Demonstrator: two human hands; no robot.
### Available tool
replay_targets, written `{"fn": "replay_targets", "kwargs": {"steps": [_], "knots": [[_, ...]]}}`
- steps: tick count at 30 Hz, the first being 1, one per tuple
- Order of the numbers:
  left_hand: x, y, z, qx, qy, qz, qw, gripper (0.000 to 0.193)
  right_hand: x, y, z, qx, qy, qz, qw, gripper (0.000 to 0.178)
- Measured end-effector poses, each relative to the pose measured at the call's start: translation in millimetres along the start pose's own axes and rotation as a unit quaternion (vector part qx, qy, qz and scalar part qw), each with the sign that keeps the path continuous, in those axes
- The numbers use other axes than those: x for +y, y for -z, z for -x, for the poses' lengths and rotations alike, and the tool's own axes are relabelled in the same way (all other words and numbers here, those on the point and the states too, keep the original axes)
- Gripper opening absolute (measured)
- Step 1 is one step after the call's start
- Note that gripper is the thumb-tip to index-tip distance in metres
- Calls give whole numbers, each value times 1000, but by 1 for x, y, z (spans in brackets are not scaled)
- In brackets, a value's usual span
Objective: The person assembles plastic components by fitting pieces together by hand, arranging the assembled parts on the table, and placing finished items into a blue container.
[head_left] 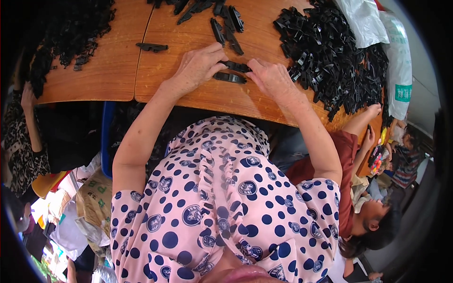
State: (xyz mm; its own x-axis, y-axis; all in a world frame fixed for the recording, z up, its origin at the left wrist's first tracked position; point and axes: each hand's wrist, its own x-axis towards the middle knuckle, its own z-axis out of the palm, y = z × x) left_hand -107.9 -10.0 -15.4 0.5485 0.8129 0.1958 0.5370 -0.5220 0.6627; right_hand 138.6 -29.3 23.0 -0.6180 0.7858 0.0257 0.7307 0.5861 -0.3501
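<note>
Between my two hands is a slim black plastic piece [236, 66], long and slightly curved. My left hand [198, 65] pinches its left end, and my right hand [272, 78] grips the right end between thumb and fingers. Just nearer to me, a second black plastic piece [230, 78] lies on the wooden table [179, 28], by the left thumb. Farther off, beyond my left fingers, several similar black pieces [230, 34] lie loosely together. A lone black piece [152, 47] rests to the left of my left hand, across the seam between tabletops.
A big heap of small black parts [330, 61] covers the table's right side, with white sacks [394, 61] beside it. Another dark heap [71, 35] fills the far left. People sit close by: an arm [29, 106] at left, a red-brown sleeve [343, 155] at right.
</note>
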Motion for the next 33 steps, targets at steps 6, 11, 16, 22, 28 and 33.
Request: {"fn": "replay_targets", "kwargs": {"steps": [6,11,16,22,28,33], "knots": [[3,-2,-5,-26,0,35,999,17,-11,-8,-13,-12,-68,-63,996,18],[3,10,-6,-69,65,13,995,23,-8,-14,-3,38,-62,-59,996,20],[22,4,12,-50,-72,-96,992,43,1,19,42,116,-97,139,979,29],[5,34,69,30,8,-126,992,36,29,24,75,36,-91,233,968,44],[-43,97,115,71,126,-190,971,36,55,21,73,17,-92,229,969,34],[-70,97,58,54,59,-297,952,31,49,19,61,84,-33,257,962,29]]}}
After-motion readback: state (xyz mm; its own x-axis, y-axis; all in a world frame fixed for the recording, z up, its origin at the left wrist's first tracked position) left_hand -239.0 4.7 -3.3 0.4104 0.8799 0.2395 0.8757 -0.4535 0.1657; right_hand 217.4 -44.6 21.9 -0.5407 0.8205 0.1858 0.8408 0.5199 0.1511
